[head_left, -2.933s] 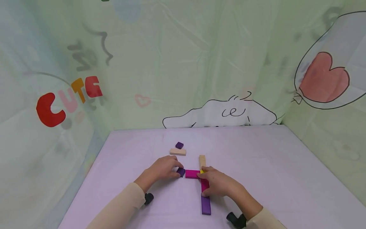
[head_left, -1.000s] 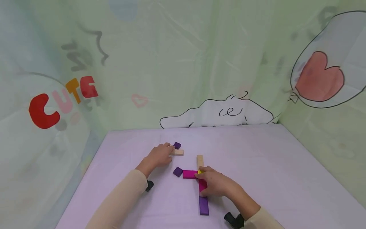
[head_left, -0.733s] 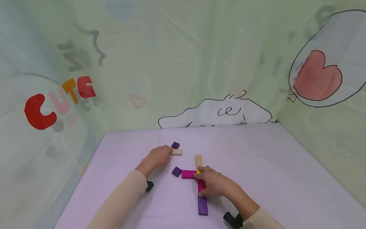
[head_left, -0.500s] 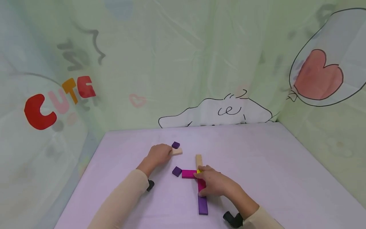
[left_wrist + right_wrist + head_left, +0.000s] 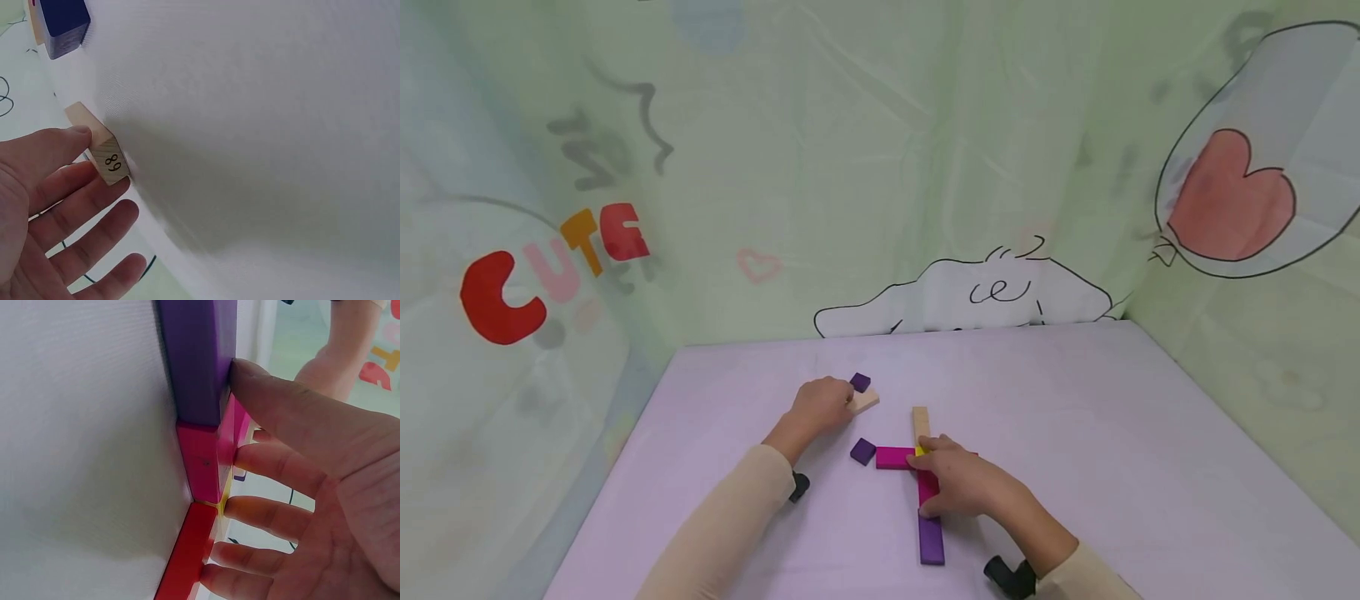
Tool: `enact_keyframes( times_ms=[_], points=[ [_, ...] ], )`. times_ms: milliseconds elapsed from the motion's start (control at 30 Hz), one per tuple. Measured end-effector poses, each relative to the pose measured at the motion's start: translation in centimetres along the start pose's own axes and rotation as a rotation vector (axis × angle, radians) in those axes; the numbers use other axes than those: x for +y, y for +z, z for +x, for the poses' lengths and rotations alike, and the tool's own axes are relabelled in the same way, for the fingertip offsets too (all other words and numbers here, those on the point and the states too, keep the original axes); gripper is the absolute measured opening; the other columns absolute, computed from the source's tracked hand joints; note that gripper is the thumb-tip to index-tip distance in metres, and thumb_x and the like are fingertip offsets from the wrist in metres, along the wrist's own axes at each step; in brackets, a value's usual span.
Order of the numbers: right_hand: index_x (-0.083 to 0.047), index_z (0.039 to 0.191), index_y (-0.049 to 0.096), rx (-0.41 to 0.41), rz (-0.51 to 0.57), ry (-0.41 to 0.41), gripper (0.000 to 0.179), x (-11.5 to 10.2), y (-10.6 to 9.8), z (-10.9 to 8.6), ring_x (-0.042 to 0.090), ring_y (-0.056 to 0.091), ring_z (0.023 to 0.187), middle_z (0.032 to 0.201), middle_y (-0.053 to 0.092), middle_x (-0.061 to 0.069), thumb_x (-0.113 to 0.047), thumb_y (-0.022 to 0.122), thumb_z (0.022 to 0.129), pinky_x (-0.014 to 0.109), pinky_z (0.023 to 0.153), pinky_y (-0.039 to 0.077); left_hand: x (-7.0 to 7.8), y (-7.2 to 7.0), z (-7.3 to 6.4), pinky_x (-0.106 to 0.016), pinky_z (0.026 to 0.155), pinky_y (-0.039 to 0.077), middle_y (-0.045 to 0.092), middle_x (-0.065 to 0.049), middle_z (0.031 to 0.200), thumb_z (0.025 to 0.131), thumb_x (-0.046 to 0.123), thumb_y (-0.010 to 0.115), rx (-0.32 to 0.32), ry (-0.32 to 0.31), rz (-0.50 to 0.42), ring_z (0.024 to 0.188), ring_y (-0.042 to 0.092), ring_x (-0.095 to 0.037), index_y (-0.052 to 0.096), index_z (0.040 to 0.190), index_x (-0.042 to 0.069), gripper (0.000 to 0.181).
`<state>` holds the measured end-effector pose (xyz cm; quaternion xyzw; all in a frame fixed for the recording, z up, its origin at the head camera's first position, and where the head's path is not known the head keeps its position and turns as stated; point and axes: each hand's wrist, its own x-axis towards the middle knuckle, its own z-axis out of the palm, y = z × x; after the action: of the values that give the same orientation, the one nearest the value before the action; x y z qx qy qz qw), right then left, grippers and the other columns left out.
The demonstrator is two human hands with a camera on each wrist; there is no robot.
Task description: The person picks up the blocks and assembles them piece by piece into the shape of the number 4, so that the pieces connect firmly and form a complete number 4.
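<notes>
My left hand (image 5: pixel 823 404) pinches a plain wooden block (image 5: pixel 866 402) between thumb and fingers. In the left wrist view this wooden block (image 5: pixel 111 153) shows a printed number on its end. A small purple block (image 5: pixel 861 382) lies just beyond it. My right hand (image 5: pixel 967 479) rests its fairly straight fingers along a cross of flat blocks. Thumb and fingertips touch the long purple block (image 5: pixel 931 546), the magenta block (image 5: pixel 200 459) and the red block (image 5: pixel 187 550). A yellow piece (image 5: pixel 921 451) at the crossing is partly hidden by the fingers.
Another magenta block (image 5: pixel 895 457) forms the left arm of the cross, and a wooden block (image 5: pixel 921 423) its far arm. A second small purple block (image 5: pixel 862 452) sits turned at the left end. Printed cloth walls (image 5: pixel 880 167) stand around the pale table (image 5: pixel 1037 400).
My left hand has left the nearer small purple block, moved away from me and taken hold of the loose wooden block. That block has turned, now slanting. The right hand stays put.
</notes>
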<state>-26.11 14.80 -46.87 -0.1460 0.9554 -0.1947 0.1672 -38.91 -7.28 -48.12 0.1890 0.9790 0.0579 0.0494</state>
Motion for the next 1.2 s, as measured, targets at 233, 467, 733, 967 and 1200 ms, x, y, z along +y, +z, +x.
enact_keyframes(
  times_ms=[233,467,733,967,1200],
  points=[
    [-0.010,0.138,0.067,-0.002,-0.005,0.006,0.066,-0.18,-0.09,-0.07,0.046,0.034,0.151,0.159,0.046,0.016,-0.026,0.091,0.079,0.071,0.112,0.037,0.23,-0.10,-0.22,-0.035,0.074,0.051,0.068,-0.003,0.088,0.094,0.022,0.073,-0.025,-0.032,-0.076,0.076,0.056,-0.018,0.073,0.105,0.007,0.019],
    [-0.010,0.138,0.067,0.000,0.000,0.007,0.066,-0.17,-0.06,-0.09,0.045,0.034,0.151,0.159,0.046,0.015,-0.026,0.091,0.079,0.069,0.112,0.038,0.09,-0.08,-0.40,-0.032,0.068,0.046,0.064,-0.001,0.081,0.088,0.029,0.077,-0.056,-0.068,-0.192,0.073,0.055,-0.017,0.069,0.096,0.007,0.024],
    [-0.010,0.138,0.067,-0.004,0.001,0.010,0.065,-0.23,-0.20,-0.22,0.045,0.033,0.152,0.159,0.045,0.016,-0.026,0.090,0.079,0.073,0.111,0.036,0.14,0.09,-0.50,-0.030,0.063,0.042,0.061,-0.001,0.077,0.086,0.034,0.081,-0.064,-0.057,-0.221,0.070,0.053,-0.017,0.066,0.086,0.008,0.030],
    [-0.009,0.137,0.067,0.003,0.007,-0.007,0.065,-0.19,-0.25,-0.32,0.046,0.034,0.151,0.159,0.045,0.017,-0.025,0.090,0.079,0.071,0.112,0.036,0.52,0.58,-0.39,-0.029,0.061,0.038,0.058,0.001,0.073,0.086,0.040,0.079,-0.083,-0.053,-0.226,0.067,0.051,-0.015,0.064,0.082,0.012,0.032],
    [-0.009,0.138,0.067,0.004,-0.004,-0.011,0.065,-0.16,-0.23,-0.33,0.046,0.034,0.151,0.159,0.045,0.017,-0.026,0.090,0.079,0.070,0.113,0.036,0.90,0.76,-0.63,-0.027,0.058,0.037,0.055,0.002,0.068,0.089,0.043,0.078,-0.089,-0.045,-0.243,0.064,0.049,-0.014,0.063,0.079,0.013,0.035]
  ],
)
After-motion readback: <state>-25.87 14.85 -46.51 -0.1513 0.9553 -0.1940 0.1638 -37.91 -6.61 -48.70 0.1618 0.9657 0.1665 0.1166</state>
